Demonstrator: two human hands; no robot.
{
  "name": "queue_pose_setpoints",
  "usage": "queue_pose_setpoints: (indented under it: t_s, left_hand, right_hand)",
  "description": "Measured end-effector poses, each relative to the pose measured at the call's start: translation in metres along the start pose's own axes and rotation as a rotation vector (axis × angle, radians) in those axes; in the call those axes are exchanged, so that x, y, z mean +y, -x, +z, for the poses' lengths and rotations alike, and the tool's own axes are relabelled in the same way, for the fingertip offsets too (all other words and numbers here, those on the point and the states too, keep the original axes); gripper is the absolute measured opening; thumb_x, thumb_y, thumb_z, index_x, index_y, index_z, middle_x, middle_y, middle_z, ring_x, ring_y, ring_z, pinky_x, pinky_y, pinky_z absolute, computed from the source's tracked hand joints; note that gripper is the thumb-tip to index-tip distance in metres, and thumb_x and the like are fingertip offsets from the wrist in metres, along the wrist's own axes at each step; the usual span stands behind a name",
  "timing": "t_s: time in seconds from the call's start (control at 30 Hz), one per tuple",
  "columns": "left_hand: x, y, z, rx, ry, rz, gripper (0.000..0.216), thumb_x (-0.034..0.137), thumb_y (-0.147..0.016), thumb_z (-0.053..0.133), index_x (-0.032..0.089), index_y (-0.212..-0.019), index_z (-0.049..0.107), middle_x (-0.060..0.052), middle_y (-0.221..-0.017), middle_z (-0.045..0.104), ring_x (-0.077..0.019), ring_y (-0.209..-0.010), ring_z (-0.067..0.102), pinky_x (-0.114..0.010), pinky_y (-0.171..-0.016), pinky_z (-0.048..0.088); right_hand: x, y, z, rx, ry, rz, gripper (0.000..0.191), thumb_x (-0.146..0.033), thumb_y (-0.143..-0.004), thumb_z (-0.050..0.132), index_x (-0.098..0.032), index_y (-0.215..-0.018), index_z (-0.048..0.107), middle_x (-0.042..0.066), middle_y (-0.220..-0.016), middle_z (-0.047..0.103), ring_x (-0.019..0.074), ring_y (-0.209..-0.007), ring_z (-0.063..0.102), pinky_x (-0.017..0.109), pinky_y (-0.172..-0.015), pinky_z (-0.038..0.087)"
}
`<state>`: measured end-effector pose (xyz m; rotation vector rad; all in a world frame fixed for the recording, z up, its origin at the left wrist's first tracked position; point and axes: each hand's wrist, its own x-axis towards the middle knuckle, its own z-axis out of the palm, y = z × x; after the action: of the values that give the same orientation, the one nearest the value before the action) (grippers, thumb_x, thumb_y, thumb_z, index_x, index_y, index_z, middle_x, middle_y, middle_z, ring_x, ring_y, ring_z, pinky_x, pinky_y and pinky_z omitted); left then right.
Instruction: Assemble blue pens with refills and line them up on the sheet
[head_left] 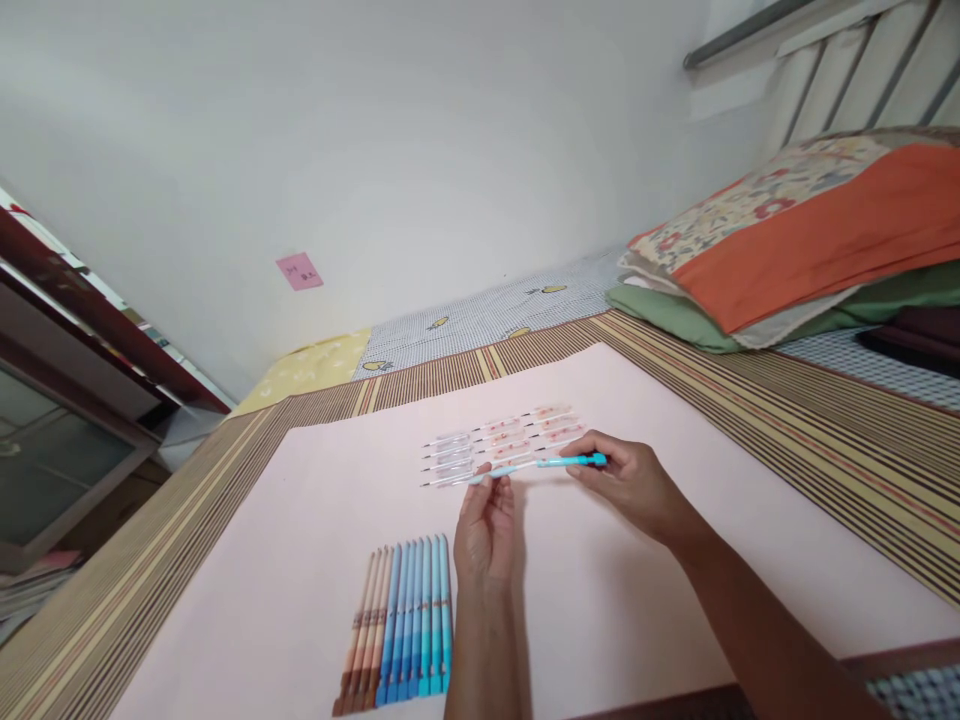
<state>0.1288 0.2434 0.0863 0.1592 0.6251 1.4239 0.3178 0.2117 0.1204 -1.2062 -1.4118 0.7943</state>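
Observation:
My left hand (pixel 485 528) pinches the pale front end of a blue pen (pixel 540 464). My right hand (pixel 634 482) pinches its bright blue rear end, so the pen lies level between both hands just above a pale pink sheet (pixel 315 520). Right behind the pen lies a row of several clear pens with pink marks (pixel 502 442), side by side. A tight row of orange and blue pens (pixel 401 625) lies nearer me, left of my left forearm.
The pink sheet rests on a striped woven mat (pixel 825 420) on a bed. Stacked pillows, orange-patterned over green (pixel 795 240), lie at the right. A white wall with a pink note (pixel 299 270) stands behind. Dark furniture (pixel 67 400) is at the left.

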Motion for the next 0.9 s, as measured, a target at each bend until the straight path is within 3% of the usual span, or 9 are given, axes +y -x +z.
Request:
queue_pose_setpoints:
  t_s: [0.37, 0.6, 0.77, 0.9]
  left_hand:
    - [-0.002, 0.006, 0.002, -0.052, -0.088, 0.048, 0.013, 0.009, -0.077, 0.074, 0.011, -0.089, 0.07, -0.005, -0.084, 0.069, -0.009, -0.069, 0.065, -0.018, -0.066, 0.056]
    - [0.001, 0.004, 0.0, -0.004, -0.135, 0.037, 0.013, 0.017, -0.077, 0.077, 0.01, -0.078, 0.066, -0.002, -0.064, 0.062, -0.0067, -0.054, 0.057, -0.015, -0.051, 0.048]
    - [-0.001, 0.006, 0.001, 0.011, -0.299, 0.062, 0.029, 0.028, -0.068, 0.085, 0.011, -0.069, 0.061, 0.001, -0.057, 0.058, -0.0049, -0.047, 0.051, -0.013, -0.045, 0.04]
    - [-0.006, 0.008, 0.002, -0.017, -0.37, 0.066, 0.036, 0.032, -0.06, 0.089, 0.011, -0.066, 0.06, 0.0, -0.058, 0.06, -0.005, -0.049, 0.052, -0.014, -0.046, 0.04]
  right_hand:
    - [-0.007, 0.003, 0.017, -0.055, 0.108, -0.035, 0.013, -0.027, -0.083, 0.062, -0.021, -0.092, 0.068, 0.002, -0.091, 0.069, 0.0197, -0.087, 0.063, 0.03, -0.076, 0.048]
    - [-0.006, 0.005, 0.019, -0.084, 0.173, -0.085, 0.012, -0.026, -0.086, 0.059, -0.022, -0.093, 0.067, 0.002, -0.095, 0.071, 0.0198, -0.092, 0.063, 0.031, -0.082, 0.047]
    - [-0.006, 0.004, 0.022, -0.151, 0.453, -0.222, 0.011, -0.026, -0.09, 0.056, -0.024, -0.09, 0.067, 0.001, -0.087, 0.072, 0.0196, -0.082, 0.062, 0.033, -0.08, 0.042]
    - [-0.004, 0.003, 0.027, -0.193, 0.65, -0.354, 0.027, -0.033, -0.099, 0.045, -0.02, -0.085, 0.064, 0.004, -0.077, 0.069, 0.0193, -0.073, 0.059, 0.033, -0.077, 0.037]
